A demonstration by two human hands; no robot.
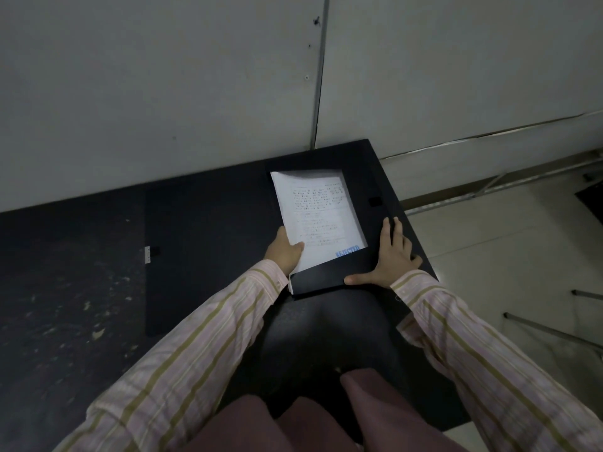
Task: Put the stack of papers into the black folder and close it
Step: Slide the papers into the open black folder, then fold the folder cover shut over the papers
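Observation:
The black folder (372, 203) lies open on the dark table, its cover flap (202, 256) spread flat to the left. A white stack of printed papers (318, 216) sits in its right-hand tray, tilted, the near left corner raised. My left hand (284, 252) grips that near left edge of the stack, thumb on top. My right hand (393, 252) rests flat with fingers spread on the folder's near right rim, holding nothing.
The dark table (65, 288) is scuffed on the left and ends close to the folder on the right. A grey wall (163, 76) stands right behind it. Tiled floor (489, 243) and metal chair legs (551, 331) lie to the right.

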